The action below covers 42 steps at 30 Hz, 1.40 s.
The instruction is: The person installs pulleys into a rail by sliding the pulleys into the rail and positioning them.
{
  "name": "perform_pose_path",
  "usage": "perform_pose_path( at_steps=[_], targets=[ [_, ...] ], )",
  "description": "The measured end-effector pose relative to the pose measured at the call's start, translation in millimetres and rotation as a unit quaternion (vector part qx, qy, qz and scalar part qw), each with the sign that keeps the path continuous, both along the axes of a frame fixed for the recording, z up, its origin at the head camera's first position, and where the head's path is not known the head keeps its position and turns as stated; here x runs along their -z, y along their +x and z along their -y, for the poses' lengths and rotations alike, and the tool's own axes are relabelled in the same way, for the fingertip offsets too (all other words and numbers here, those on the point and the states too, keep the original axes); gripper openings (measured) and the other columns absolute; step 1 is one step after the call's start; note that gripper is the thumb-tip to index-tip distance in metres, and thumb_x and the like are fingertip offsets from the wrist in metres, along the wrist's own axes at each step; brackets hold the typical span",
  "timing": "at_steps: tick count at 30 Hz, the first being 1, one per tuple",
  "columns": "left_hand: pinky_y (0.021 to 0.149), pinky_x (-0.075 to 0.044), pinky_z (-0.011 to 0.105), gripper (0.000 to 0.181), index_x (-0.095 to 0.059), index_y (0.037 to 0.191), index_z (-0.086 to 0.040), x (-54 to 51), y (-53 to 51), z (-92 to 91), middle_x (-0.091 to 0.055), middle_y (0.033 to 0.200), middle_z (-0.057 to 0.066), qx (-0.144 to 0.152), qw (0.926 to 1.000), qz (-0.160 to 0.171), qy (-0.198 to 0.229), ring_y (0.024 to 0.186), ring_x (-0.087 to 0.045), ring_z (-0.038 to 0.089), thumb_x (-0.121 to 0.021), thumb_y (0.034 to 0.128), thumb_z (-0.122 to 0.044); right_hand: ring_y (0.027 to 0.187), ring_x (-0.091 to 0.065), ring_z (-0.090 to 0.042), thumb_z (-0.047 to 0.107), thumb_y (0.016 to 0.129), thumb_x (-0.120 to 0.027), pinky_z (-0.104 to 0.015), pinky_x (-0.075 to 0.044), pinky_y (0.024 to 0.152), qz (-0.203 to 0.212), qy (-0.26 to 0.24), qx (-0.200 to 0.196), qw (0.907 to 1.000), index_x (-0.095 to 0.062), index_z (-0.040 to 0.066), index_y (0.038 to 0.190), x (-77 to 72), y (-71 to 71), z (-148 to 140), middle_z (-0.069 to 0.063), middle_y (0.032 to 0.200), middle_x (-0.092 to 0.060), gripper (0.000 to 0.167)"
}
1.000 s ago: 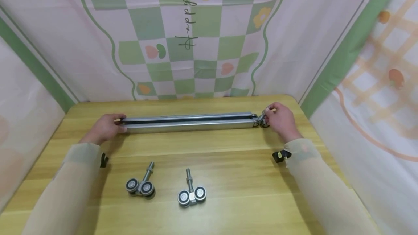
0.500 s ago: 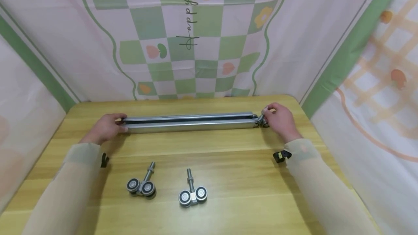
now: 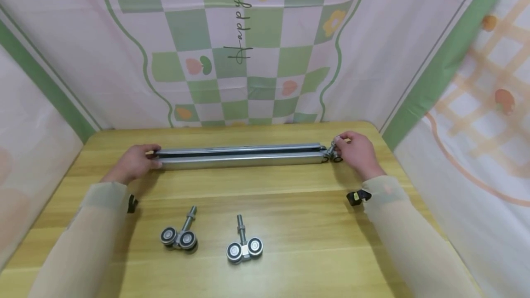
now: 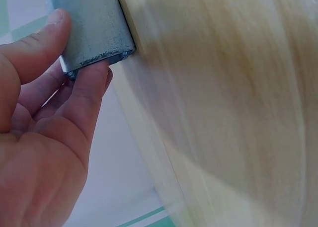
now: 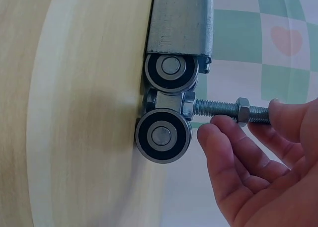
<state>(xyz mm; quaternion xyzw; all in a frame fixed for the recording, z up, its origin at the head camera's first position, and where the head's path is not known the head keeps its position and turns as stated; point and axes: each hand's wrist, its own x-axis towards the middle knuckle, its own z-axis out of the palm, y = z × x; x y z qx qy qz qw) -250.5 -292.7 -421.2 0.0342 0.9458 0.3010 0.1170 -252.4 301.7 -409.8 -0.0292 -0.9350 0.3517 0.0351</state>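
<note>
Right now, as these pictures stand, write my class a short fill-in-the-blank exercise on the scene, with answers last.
1. The rail has one end gripped by the person's ____ hand.
2. Besides the roller trolley whose bolt the right hand pinches, ____ loose trolleys lie on the table.
3. The cloth behind the table has checks of white and ____.

Answers: left; two; green.

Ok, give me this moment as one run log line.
left hand: holds left end of rail; right hand: pinches trolley by its bolt; trolley: leading wheel partly inside rail's right end; two loose trolleys: on table
</note>
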Motion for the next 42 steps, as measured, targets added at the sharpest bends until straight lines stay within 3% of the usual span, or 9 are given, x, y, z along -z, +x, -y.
perform_pose_path(
  at_steps=[15,22,42],
  targets=[
    [0.106,-0.030,0.064,0.064,-0.042,0.146,0.006,1.2,-1.3,0.3,-0.042,0.143,0.035,-0.003,1.0000,0.003,0.000,0.131,-0.036,0.052,-0.070,0.0944,-0.020,0.084,-0.069,-0.028,0.028,0.106,-0.051,-0.037,-0.053,0.068,-0.017,-0.017,0.003,0.9997,-0.065,0.001,0.110,2.1,-4.8,6.0,-0.015,0.095,-0.072,0.031],
    [0.105,-0.031,0.062,0.063,-0.042,0.146,0.006,1.9,-0.9,0.1,-0.043,0.143,0.035,-0.004,1.0000,0.002,0.003,0.131,-0.037,0.051,-0.070,0.0943,-0.018,0.088,-0.069,-0.029,0.030,0.106,-0.049,-0.038,-0.052,0.070,0.000,-0.021,-0.013,0.9997,-0.064,0.002,0.112,1.3,-5.3,12.9,-0.016,0.098,-0.072,0.033],
    [0.105,-0.033,0.061,0.062,-0.043,0.145,0.007,4.1,-1.6,1.2,-0.044,0.142,0.034,-0.001,1.0000,-0.007,0.007,0.131,-0.039,0.051,-0.070,0.0945,-0.017,0.081,-0.065,-0.024,0.029,0.106,-0.049,-0.037,-0.050,0.067,-0.013,-0.002,-0.019,0.9997,-0.065,0.005,0.107,3.7,-11.0,32.3,-0.011,0.093,-0.071,0.029]
  ],
)
